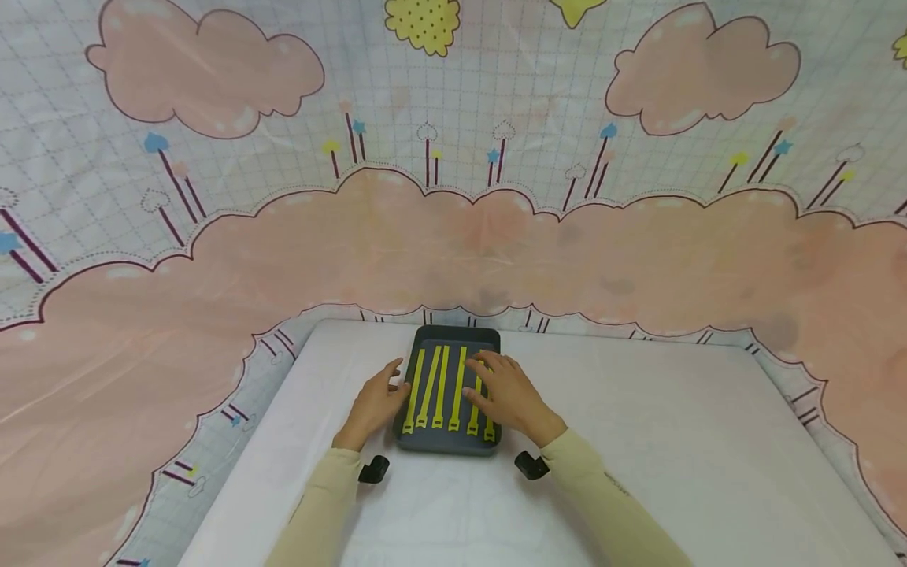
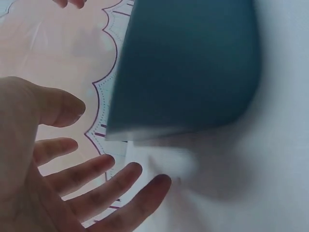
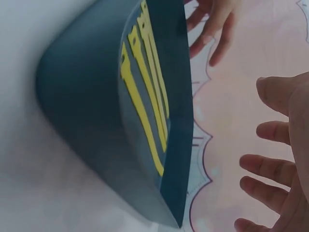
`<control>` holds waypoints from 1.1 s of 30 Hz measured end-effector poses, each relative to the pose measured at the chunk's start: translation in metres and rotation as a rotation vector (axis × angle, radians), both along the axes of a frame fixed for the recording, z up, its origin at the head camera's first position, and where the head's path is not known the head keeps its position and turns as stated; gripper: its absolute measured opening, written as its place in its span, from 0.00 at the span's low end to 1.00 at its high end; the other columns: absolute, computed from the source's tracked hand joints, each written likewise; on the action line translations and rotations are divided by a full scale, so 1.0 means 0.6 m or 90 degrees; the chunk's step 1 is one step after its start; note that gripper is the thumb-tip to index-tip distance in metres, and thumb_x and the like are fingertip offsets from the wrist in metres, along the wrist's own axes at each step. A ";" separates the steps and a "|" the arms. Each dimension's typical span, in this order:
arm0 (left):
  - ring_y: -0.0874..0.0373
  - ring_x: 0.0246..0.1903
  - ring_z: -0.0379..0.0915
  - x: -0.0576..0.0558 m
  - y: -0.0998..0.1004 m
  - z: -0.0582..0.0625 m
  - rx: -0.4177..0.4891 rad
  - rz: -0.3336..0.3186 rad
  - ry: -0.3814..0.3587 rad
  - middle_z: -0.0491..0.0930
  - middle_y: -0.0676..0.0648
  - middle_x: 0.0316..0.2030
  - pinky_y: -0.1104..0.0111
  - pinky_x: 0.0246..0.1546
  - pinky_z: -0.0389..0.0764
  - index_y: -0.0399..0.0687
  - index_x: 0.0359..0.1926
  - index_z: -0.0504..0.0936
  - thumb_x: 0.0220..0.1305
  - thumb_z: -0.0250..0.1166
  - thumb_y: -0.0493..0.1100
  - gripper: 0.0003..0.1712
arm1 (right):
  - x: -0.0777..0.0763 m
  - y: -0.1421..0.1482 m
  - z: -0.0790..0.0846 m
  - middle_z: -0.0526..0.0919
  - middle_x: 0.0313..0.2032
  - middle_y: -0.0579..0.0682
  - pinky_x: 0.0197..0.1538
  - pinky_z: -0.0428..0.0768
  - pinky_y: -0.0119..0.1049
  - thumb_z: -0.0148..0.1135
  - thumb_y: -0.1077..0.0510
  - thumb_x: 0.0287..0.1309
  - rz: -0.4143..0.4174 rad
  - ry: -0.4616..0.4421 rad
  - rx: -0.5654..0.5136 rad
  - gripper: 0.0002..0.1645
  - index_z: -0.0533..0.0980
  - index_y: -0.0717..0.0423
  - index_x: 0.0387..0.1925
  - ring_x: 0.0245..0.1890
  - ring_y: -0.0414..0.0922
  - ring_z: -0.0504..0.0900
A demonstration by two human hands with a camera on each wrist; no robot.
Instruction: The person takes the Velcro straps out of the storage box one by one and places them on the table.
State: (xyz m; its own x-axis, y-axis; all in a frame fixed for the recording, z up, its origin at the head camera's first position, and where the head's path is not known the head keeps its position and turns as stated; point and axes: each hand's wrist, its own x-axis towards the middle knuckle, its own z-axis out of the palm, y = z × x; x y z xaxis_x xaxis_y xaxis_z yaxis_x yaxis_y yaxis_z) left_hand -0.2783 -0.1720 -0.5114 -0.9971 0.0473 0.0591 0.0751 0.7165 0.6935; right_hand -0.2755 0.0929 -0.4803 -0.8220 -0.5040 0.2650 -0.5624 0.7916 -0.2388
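Observation:
A dark blue-grey tray (image 1: 446, 447) lies on the table with several yellow cable ties (image 1: 459, 386) laid lengthwise inside it, slotted heads toward the person. My left hand (image 1: 374, 405) is at the tray's left side, fingers spread and loosely bent. In the left wrist view that hand (image 2: 43, 208) holds nothing, and the tray's outer wall (image 2: 188, 63) is beyond the fingertips. My right hand (image 1: 516, 394) overlaps the tray's right side in the head view and hides part of the rightmost ties. The right wrist view shows its relaxed fingers (image 3: 270, 168) apart from the tray.
A white-covered table (image 1: 659, 441) spreads around the tray. Behind it hangs a patterned curtain (image 1: 460, 252) with pink clouds. Black wrist-worn devices (image 1: 374, 469) are near both cuffs, and light yellow-green sleeves (image 1: 602, 496) cover the forearms.

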 end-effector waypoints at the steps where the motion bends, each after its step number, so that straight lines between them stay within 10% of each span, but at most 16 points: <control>1: 0.41 0.53 0.80 0.001 -0.002 -0.002 0.013 0.000 -0.003 0.75 0.35 0.62 0.48 0.49 0.80 0.47 0.73 0.63 0.69 0.58 0.45 0.33 | 0.000 -0.004 0.000 0.72 0.65 0.52 0.72 0.62 0.53 0.55 0.39 0.68 0.003 -0.001 0.002 0.31 0.69 0.47 0.67 0.69 0.53 0.67; 17: 0.42 0.57 0.76 0.014 -0.027 -0.020 0.268 -0.004 -0.138 0.74 0.34 0.62 0.61 0.33 0.85 0.41 0.68 0.69 0.69 0.58 0.37 0.27 | 0.004 -0.046 0.004 0.74 0.63 0.51 0.68 0.69 0.50 0.59 0.42 0.66 0.041 -0.006 0.016 0.30 0.70 0.45 0.66 0.66 0.51 0.71; 33: 0.49 0.56 0.76 0.015 -0.034 -0.029 0.313 -0.018 -0.173 0.72 0.37 0.65 0.64 0.34 0.84 0.43 0.68 0.70 0.69 0.59 0.38 0.26 | -0.006 -0.082 0.027 0.77 0.61 0.50 0.65 0.74 0.47 0.64 0.47 0.63 0.110 -0.003 0.051 0.29 0.73 0.46 0.64 0.64 0.50 0.74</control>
